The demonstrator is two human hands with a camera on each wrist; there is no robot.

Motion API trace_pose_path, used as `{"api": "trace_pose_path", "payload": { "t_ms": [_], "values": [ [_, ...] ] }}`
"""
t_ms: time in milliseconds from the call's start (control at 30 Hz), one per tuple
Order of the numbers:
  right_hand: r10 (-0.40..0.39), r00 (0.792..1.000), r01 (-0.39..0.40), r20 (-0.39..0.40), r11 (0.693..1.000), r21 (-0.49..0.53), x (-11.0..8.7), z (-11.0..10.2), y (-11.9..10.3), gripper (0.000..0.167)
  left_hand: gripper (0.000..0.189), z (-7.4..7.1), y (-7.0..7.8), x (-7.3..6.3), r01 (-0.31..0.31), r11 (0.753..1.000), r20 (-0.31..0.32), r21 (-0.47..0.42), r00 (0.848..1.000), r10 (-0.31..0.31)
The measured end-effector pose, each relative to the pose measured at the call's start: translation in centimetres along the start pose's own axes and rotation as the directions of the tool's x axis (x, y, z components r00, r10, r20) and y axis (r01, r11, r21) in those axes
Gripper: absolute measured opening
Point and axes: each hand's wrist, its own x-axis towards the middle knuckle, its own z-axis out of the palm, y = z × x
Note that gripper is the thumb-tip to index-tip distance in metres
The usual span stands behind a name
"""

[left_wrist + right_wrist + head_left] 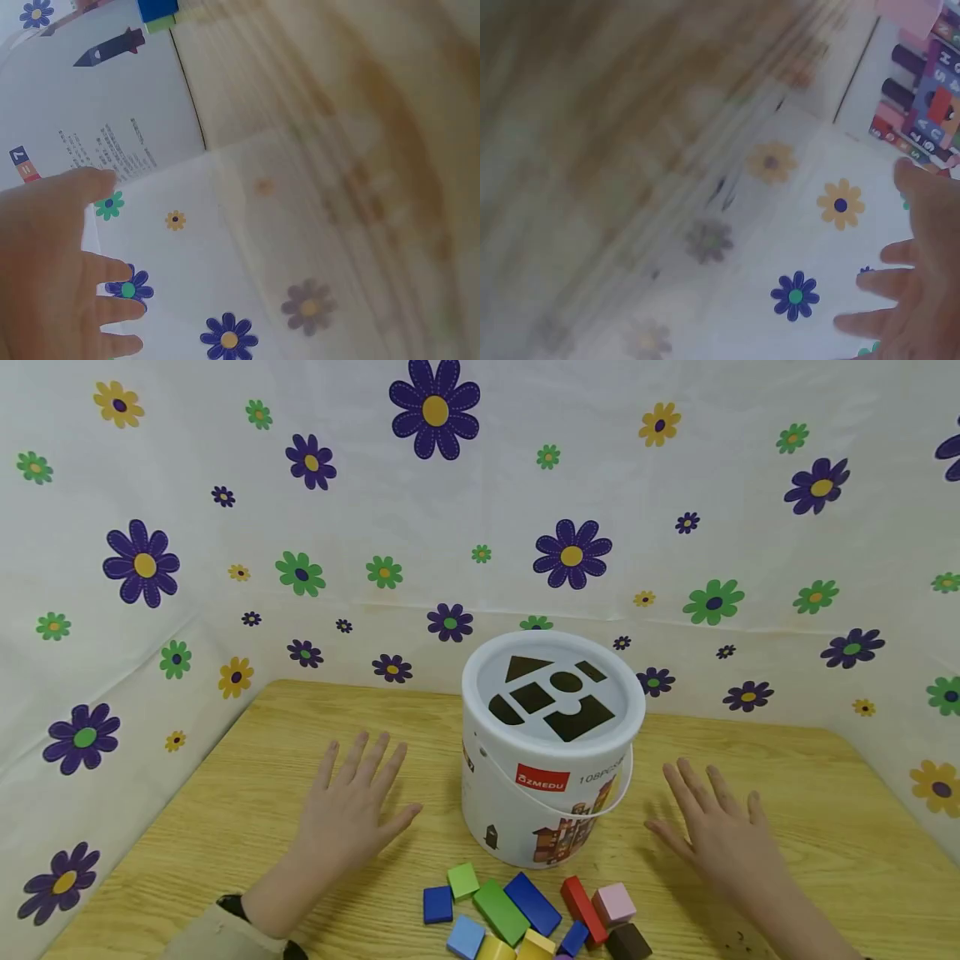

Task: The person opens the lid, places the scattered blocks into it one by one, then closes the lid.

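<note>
A white bucket [495, 793] with a wire-like handle stands upright on the table, its lid [553, 689] on and pierced by several shaped holes. To its left my left hand [341, 827] is spread palm down, fingers straight, holding nothing. My right hand [723, 843] lies likewise on the bucket's right side, apart from it. In front of the bucket is a group of coloured blocks, among them a green block [501, 912], a blue block [532, 903], a red block [583, 910] and a pink cube [614, 904]. The lowest blocks are cut off by the head view's bottom edge.
The wooden table [300, 718] has a flowered white sheet [480, 493] rising behind it and along both sides. Small dark marks [741, 937] show on the tabletop near the right forearm. The bucket stands between the hands.
</note>
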Motion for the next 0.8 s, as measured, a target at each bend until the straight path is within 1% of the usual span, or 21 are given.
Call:
{"api": "trace_pose_path", "payload": {
  "t_ms": [100, 167, 233, 267, 333, 400, 467, 567, 633, 667, 700, 800],
  "values": [
    [-0.057, 0.996, 0.062, -0.067, 0.995, 0.081, 0.3, -0.4, -0.2, 0.071, 0.080, -0.2, 0.6, 0.3, 0.015, 0.992, 0.012, -0.122, 1.000, -0.013],
    [-0.068, 0.992, 0.083, -0.106, 0.986, 0.143, 0.7, -0.8, -0.4, 0.065, 0.080, -0.4, 0.9, 0.5, 0.019, 0.979, 0.011, -0.205, 1.000, -0.017],
    [-0.055, 0.991, 0.082, -0.123, 0.970, 0.230, 1.0, -1.4, -0.7, 0.060, 0.080, -0.6, 1.3, 0.7, 0.017, 0.955, 0.003, -0.296, 1.000, -0.016],
    [-0.041, 0.993, 0.071, -0.112, 0.958, 0.280, 1.2, -1.8, -0.8, 0.058, 0.080, -0.6, 1.4, 0.8, 0.020, 0.941, 0.006, -0.339, 1.000, -0.019],
    [-0.001, 0.998, 0.027, -0.068, 0.923, 0.383, 1.6, -2.6, -1.0, 0.056, 0.081, -0.7, 1.8, 1.1, 0.033, 0.900, 0.014, -0.436, 0.999, -0.030],
    [0.030, 0.999, -0.012, -0.029, 0.874, 0.486, 2.0, -3.5, -1.2, 0.054, 0.081, -0.9, 2.0, 1.4, 0.047, 0.846, 0.016, -0.531, 0.999, -0.045],
    [0.045, 0.999, -0.032, -0.009, 0.824, 0.566, 2.2, -4.2, -1.2, 0.052, 0.080, -1.1, 2.3, 1.7, 0.065, 0.771, 0.027, -0.633, 0.998, -0.062],
    [0.049, 0.998, -0.016, -0.032, 0.753, 0.658, 2.6, -4.9, -1.3, 0.046, 0.079, -1.5, 2.8, 2.2, 0.090, 0.629, 0.053, -0.772, 0.996, -0.077],
    [0.049, 0.997, 0.002, -0.053, 0.715, 0.699, 2.9, -5.3, -1.2, 0.043, 0.080, -1.8, 3.1, 2.6, 0.109, 0.535, 0.077, -0.838, 0.994, -0.082],
    [0.048, 0.997, 0.006, -0.054, 0.693, 0.720, 3.0, -5.4, -1.2, 0.042, 0.080, -1.9, 3.2, 2.7, 0.118, 0.498, 0.088, -0.859, 0.993, -0.084],
    [0.047, 0.997, 0.011, -0.058, 0.679, 0.734, 3.1, -5.6, -1.1, 0.041, 0.081, -2.0, 3.4, 2.9, 0.120, 0.463, 0.093, -0.878, 0.992, -0.082],
    [0.039, 0.998, 0.020, -0.058, 0.638, 0.770, 3.6, -5.9, -0.9, 0.041, 0.083, -2.2, 3.8, 3.2, 0.106, 0.387, 0.087, -0.916, 0.994, -0.068]
  ]
}}
